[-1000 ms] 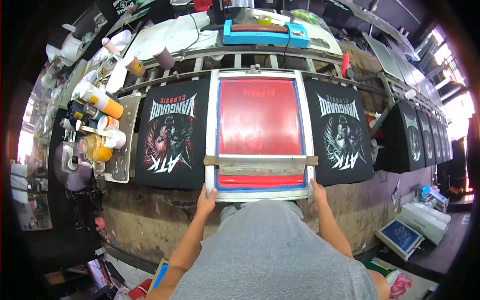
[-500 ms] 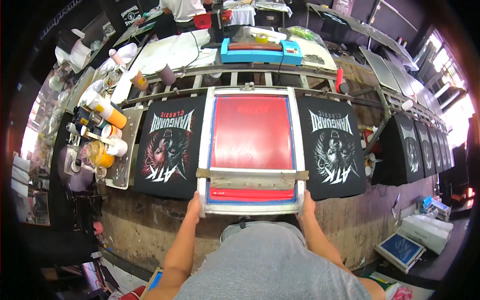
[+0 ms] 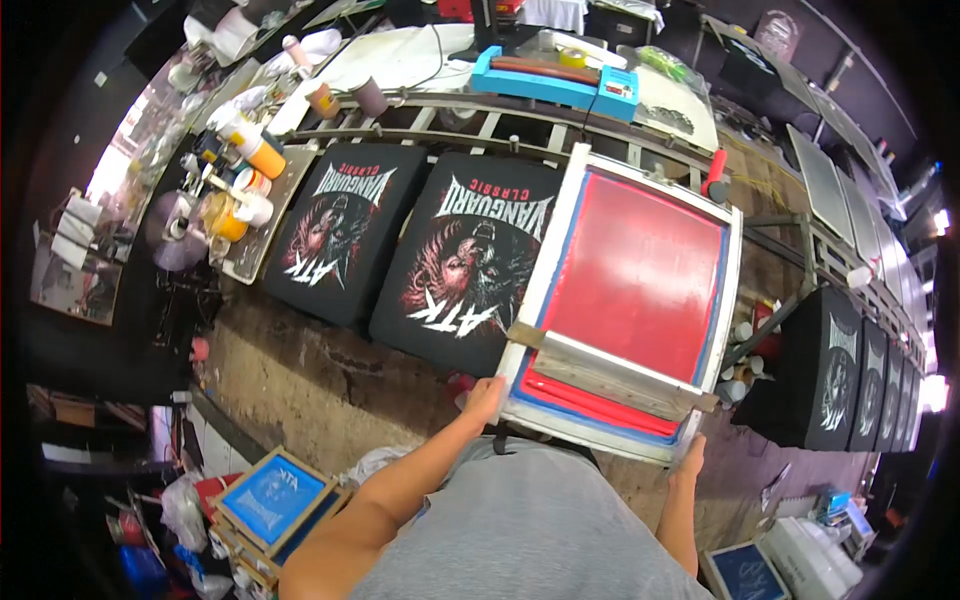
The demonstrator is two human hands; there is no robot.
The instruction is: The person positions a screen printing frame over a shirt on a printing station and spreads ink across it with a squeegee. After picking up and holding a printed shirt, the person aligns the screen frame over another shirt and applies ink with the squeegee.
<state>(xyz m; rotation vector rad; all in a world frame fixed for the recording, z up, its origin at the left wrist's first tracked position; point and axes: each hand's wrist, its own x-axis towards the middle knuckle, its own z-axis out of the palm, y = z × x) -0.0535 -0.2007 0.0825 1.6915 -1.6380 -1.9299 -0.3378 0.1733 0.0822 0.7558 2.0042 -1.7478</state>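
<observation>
A screen printing frame (image 3: 730, 290) with a white rim and red ink over its mesh is gripped at its two near corners. My left hand (image 3: 485, 397) is closed on the left corner, my right hand (image 3: 690, 458) on the right one. Across the lower part of the screen lies a squeegee (image 3: 625, 378), with a band of thick red ink (image 3: 600, 408) on the near side of it. Just left of the frame, a black printed T-shirt (image 3: 465, 265) lies flat, its right edge covered by the frame. Whatever is under the screen is hidden.
Another printed black shirt (image 3: 335, 225) lies further left, beside a metal tray (image 3: 290, 185) of ink tubs. Several shirts hang over boards (image 3: 835, 375) at the right. Behind the rail stands a blue machine (image 3: 555, 90). A blue screen (image 3: 270, 500) sits low on the left.
Both hands have carried the frame rightward along the rail, squeegee on it. The shirt now beside it on the left is uncovered. The camera view has turned, so the frame appears tilted.
</observation>
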